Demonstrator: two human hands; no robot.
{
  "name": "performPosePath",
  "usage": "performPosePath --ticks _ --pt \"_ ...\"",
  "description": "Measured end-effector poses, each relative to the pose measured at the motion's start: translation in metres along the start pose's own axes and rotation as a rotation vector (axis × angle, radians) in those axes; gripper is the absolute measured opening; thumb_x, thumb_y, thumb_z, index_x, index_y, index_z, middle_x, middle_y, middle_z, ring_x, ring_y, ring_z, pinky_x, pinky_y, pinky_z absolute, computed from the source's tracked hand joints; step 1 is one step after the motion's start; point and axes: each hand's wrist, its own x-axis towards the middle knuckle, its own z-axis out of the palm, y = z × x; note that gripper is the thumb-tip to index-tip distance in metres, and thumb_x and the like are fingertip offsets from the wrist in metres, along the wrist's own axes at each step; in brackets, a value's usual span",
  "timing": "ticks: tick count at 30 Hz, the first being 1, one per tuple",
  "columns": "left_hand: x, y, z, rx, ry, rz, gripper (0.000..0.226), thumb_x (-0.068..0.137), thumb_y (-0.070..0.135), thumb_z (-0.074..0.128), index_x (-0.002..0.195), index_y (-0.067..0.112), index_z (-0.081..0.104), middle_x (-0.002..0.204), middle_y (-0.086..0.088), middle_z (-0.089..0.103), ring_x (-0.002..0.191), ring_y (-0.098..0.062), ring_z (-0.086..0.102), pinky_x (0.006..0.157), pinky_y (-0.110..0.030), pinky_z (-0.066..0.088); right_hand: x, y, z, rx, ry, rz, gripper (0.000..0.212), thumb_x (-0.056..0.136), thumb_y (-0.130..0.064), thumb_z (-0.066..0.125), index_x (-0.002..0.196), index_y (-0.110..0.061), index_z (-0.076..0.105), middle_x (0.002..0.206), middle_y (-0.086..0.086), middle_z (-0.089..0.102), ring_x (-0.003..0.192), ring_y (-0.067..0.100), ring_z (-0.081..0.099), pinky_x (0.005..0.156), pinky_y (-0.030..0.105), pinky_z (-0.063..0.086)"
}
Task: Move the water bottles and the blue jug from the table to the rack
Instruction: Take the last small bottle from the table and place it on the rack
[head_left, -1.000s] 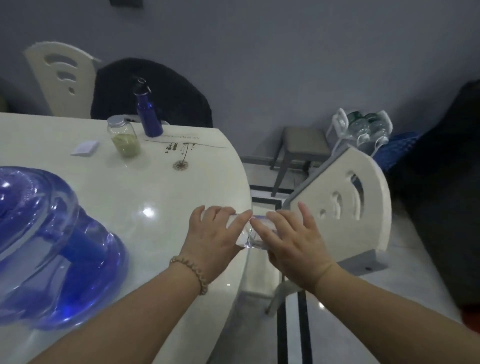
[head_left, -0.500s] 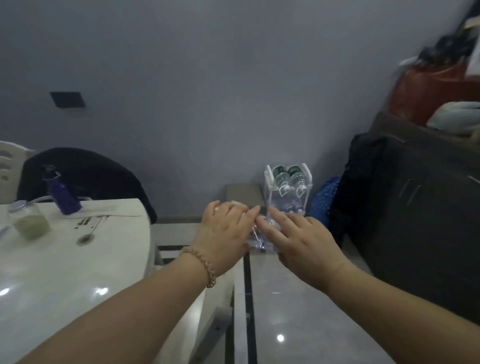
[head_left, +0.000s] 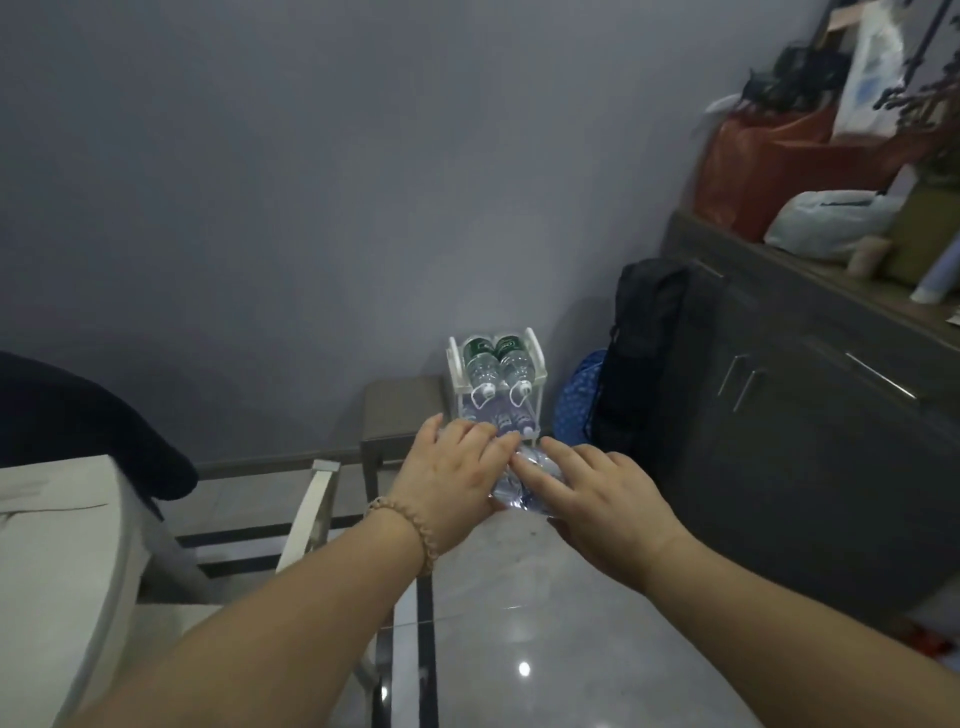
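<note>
White rack (head_left: 540, 364); green-labelled bottles (head_left: 480, 358), blue dotted bag (head_left: 576, 400), grey wall (head_left: 311, 182), orange bag (head_left: 769, 166)

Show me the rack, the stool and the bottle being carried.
Rack (head_left: 454, 374): head view, white left side wall.
Stool (head_left: 402, 410): head view, middle of the seat.
Bottle (head_left: 514, 493): head view, crinkled clear body.
</note>
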Motion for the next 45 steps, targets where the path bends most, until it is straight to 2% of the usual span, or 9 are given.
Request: performPosePath --ticks 3,6,10,16,22,30,34,37,45 --pt "0.045 -0.021 0.031 -0.015 -0.030 0.027 0.068 0.081 0.052 0.054 0.139 0.024 0.032 0.130 0.000 0.050 0.120 -0.021 0.045 0.105 -0.049 0.027 0.038 0.031 0.023 -0.003 -0.032 0.004 0.084 0.077 -0.030 0.075 0.146 -0.025 0.027 0.136 0.013 0.051 0.100 0.030 0.059 0.071 0.040 0.052" --pt "0.095 -0.041 0.061 -0.037 -0.054 0.051 0.068 0.077 0.053 0.038 0.139 0.025 0.030 0.133 0.001 0.047 0.123 -0.020 0.041 0.107 -0.048 0.024 0.077 0.066 0.047 -0.012 -0.063 0.010 0.083 0.086 -0.036 0.063 0.147 -0.028 0.008 0.144 0.012 0.041 0.106 0.030 0.054 0.079 0.041 0.049" --pt "0.167 -0.071 0.096 -0.010 -0.066 0.113 0.067 0.081 0.050 0.056 0.138 0.027 0.029 0.133 0.002 0.046 0.122 -0.019 0.040 0.105 -0.046 0.026 0.133 0.112 0.074 0.017 -0.069 0.048 0.080 0.089 -0.044 0.053 0.147 -0.030 0.001 0.144 0.008 0.037 0.106 0.029 0.050 0.081 0.040 0.046" --pt "0.250 -0.112 0.135 0.015 -0.139 0.154 0.065 0.084 0.043 0.059 0.139 0.028 0.028 0.136 0.003 0.042 0.126 -0.020 0.036 0.107 -0.049 0.024 0.205 0.156 0.106 0.065 -0.111 0.109 0.079 0.086 -0.041 0.055 0.149 -0.024 0.010 0.140 0.009 0.041 0.103 0.028 0.053 0.075 0.039 0.046" --pt "0.314 -0.139 0.208 -0.075 -0.246 -0.036 0.058 0.081 0.022 0.060 0.132 0.034 0.034 0.132 0.007 0.045 0.127 -0.018 0.033 0.109 -0.048 0.016 0.285 0.200 0.172 0.130 -0.145 0.059 0.080 0.085 -0.031 0.051 0.147 -0.026 0.001 0.143 0.010 0.034 0.108 0.029 0.049 0.080 0.041 0.045" --pt "0.396 -0.181 0.286 -0.081 -0.324 -0.215 0.064 0.079 0.017 0.063 0.132 0.036 0.033 0.141 0.005 0.038 0.135 -0.018 0.024 0.111 -0.048 0.009 0.386 0.265 0.240 0.232 -0.143 0.019 0.081 0.064 -0.032 0.073 0.138 -0.027 0.040 0.122 0.008 0.058 0.085 0.027 0.060 0.061 0.039 0.048" --pt "0.428 -0.196 0.318 -0.085 -0.299 -0.391 0.073 0.086 0.022 0.057 0.145 0.031 0.015 0.154 0.001 0.018 0.141 -0.018 0.010 0.113 -0.043 0.007 0.435 0.287 0.270 0.372 -0.125 0.130 0.078 0.063 -0.033 0.076 0.136 -0.027 0.047 0.120 0.007 0.060 0.091 0.028 0.062 0.065 0.039 0.049" --pt "0.443 -0.214 0.348 -0.144 -0.341 -0.474 0.071 0.090 0.032 0.049 0.147 0.029 0.008 0.157 0.001 0.010 0.142 -0.017 0.004 0.114 -0.043 0.004 0.469 0.290 0.296 0.449 -0.197 0.250 0.074 0.076 -0.037 0.065 0.142 -0.033 0.033 0.127 0.003 0.052 0.103 0.025 0.056 0.076 0.038 0.048" --pt "0.483 -0.261 0.437 -0.243 -0.667 -0.406 0.077 0.091 0.053 0.038 0.148 0.022 -0.002 0.157 0.001 -0.007 0.143 -0.018 -0.009 0.111 -0.047 -0.007 0.531 0.296 0.364 0.528 -0.221 0.538 0.067 0.084 -0.040 0.058 0.142 -0.034 0.025 0.128 0.001 0.048 0.108 0.022 0.051 0.082 0.035 0.045"
